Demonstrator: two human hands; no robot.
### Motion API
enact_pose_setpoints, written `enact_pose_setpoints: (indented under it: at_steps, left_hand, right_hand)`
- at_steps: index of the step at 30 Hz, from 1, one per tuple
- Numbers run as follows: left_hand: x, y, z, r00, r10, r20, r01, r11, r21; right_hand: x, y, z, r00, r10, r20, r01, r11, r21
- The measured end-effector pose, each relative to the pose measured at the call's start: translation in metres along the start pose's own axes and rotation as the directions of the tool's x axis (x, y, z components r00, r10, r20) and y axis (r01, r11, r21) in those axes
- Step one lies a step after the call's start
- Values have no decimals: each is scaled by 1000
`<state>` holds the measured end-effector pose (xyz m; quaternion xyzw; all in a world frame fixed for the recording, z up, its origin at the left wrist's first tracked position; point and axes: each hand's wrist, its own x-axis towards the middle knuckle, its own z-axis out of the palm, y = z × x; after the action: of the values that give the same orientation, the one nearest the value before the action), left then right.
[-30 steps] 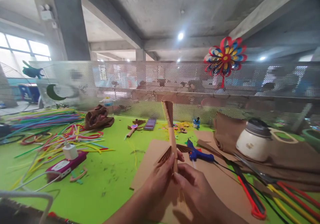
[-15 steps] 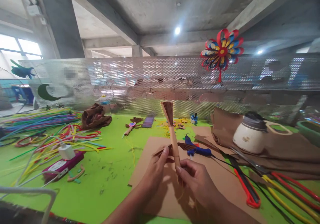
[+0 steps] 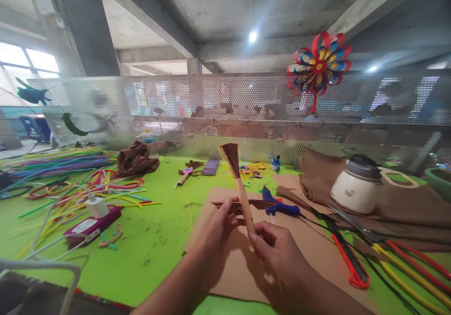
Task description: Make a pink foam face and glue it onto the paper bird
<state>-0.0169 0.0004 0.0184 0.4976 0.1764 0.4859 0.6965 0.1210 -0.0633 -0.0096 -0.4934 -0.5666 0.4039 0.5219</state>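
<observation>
Over a sheet of cardboard [image 3: 225, 277] I hold up a brown paper craft figure [image 3: 244, 194]. It has a tan rolled tube as its body, a pleated fan at the top end and pleated wings crossing behind the tube. My left hand [image 3: 225, 223] is closed at the left wing, close to the tube, thumb on top. My right hand [image 3: 273, 244] pinches the tube's lower end, where thin yellow strands hang down. Just behind the right wing lies a blue glue gun [image 3: 282, 204] on the cardboard.
A similar finished-looking figure [image 3: 186, 173] lies farther back. Coloured strips [image 3: 120, 188] and a purple power strip [image 3: 92, 228] are at left. Right are a red utility knife [image 3: 348, 258], large scissors [image 3: 378, 244], brown cloth [image 3: 320, 174] and a white pot [image 3: 357, 188]. A perforated screen [image 3: 211, 113] stands behind.
The figure's fan end has tilted further left and its wings sit more level. Both hands keep their hold. The whole view has shifted slightly.
</observation>
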Motion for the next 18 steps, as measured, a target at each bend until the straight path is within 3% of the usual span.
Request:
enact_pose_setpoints:
  at_steps: [10, 18]
  left_hand:
    - [-4, -1, 5, 1000, -27, -3, 27, 1000, -6]
    - [-7, -10, 10, 986, -158, 48, 156, 987, 40]
  right_hand:
    - [3, -2, -2, 1000, -3, -13, 3, 1000, 6]
    - [2, -2, 4, 999, 24, -22, -23, 998, 51]
